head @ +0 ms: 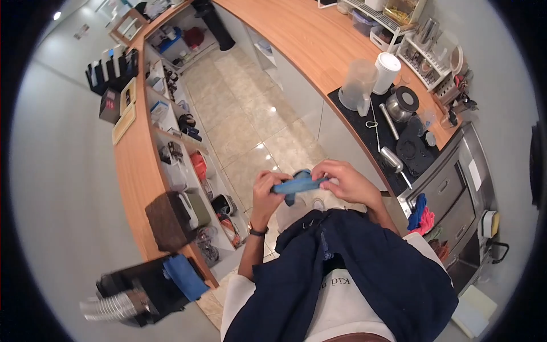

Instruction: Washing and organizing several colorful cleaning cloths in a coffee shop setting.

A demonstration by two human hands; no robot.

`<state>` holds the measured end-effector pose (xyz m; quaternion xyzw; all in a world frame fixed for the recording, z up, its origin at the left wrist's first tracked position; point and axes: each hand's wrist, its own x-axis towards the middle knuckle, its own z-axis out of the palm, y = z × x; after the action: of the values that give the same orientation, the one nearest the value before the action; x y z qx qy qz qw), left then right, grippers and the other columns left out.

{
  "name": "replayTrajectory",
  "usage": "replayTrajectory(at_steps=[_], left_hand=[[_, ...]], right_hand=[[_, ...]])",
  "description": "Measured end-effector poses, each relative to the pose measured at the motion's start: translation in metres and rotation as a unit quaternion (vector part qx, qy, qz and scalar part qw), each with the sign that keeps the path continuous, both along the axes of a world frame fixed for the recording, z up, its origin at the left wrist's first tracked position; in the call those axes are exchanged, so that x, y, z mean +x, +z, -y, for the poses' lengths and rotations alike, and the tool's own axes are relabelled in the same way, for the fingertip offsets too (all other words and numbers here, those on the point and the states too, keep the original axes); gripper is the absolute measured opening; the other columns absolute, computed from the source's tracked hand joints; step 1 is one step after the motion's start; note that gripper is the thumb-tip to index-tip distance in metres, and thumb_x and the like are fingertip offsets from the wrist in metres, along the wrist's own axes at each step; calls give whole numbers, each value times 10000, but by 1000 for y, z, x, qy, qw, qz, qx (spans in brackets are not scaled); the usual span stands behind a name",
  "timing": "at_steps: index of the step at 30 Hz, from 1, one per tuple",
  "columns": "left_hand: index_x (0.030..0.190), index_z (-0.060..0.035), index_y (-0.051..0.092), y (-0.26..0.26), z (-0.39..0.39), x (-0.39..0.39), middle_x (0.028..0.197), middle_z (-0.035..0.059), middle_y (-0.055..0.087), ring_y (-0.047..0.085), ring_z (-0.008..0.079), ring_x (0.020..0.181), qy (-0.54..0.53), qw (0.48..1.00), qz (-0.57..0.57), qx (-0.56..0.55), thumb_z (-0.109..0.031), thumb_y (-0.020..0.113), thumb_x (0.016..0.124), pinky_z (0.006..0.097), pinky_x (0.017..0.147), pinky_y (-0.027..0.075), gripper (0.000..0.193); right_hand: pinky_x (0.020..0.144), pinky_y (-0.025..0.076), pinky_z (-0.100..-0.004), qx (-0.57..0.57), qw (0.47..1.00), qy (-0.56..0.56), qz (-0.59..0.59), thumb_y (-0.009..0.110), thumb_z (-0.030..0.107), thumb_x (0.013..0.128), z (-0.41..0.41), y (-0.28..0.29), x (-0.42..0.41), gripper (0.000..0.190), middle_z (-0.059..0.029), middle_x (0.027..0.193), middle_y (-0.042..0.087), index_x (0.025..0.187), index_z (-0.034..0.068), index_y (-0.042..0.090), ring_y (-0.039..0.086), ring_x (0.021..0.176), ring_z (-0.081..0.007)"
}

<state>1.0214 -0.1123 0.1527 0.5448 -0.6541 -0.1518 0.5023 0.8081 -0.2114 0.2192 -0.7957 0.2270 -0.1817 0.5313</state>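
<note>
A blue cloth (299,185), folded and slightly blurred, is stretched between my two hands above the tiled floor. Its left end is pinched in my left hand (266,192), which has a dark wristband below it. My right hand (347,181) grips the other end between thumb and fingers. Part of the cloth hangs below the held strip. Another blue cloth (186,277) lies over a black object at the lower left.
At the right, a wooden counter (295,25) carries a plastic pitcher (358,85) and metal tools on a black mat (363,128). Beside it is a steel sink unit (444,188) with hanging cloths. Open shelves (192,171) run along the left.
</note>
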Motion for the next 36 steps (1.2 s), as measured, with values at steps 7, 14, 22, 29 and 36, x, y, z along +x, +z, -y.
replayTrajectory(at_steps=[7,14,22,29,36], left_hand=[[794,-94,572,-2,139,116,617,47,573,557,216,597,-74,975,198,71,-366,813,558,316,562,397,433],[779,-35,587,-66,263,225,687,63,579,551,218,638,-267,943,138,145,-298,799,624,315,629,422,372],[875,-27,541,-34,397,270,748,82,585,576,176,684,-330,911,79,234,-133,745,711,270,612,446,282],[868,-25,567,-3,572,165,758,104,614,601,257,712,-432,894,115,39,-180,737,722,312,650,472,272],[1171,-40,502,-45,632,58,1186,211,418,394,382,1087,-173,947,254,-91,-243,651,751,493,917,292,490]], right_hand=[[684,454,-336,-133,983,-115,46,576,-98,671,89,-10,84,300,-130,778,612,939,18,646,571,739,-263],[708,413,-245,49,957,-268,96,484,-94,727,155,-30,143,249,-72,762,595,897,12,632,549,806,-143],[640,388,-227,118,814,-538,186,429,-52,844,173,-63,192,180,-31,815,550,893,9,591,472,724,-91],[597,391,-276,-207,612,-764,3,492,-86,787,278,-59,171,161,-86,800,525,851,-2,612,495,668,-187],[909,339,-504,-332,506,-723,-334,594,47,720,377,-91,160,327,-279,1167,409,1039,-16,561,402,1087,-417]])
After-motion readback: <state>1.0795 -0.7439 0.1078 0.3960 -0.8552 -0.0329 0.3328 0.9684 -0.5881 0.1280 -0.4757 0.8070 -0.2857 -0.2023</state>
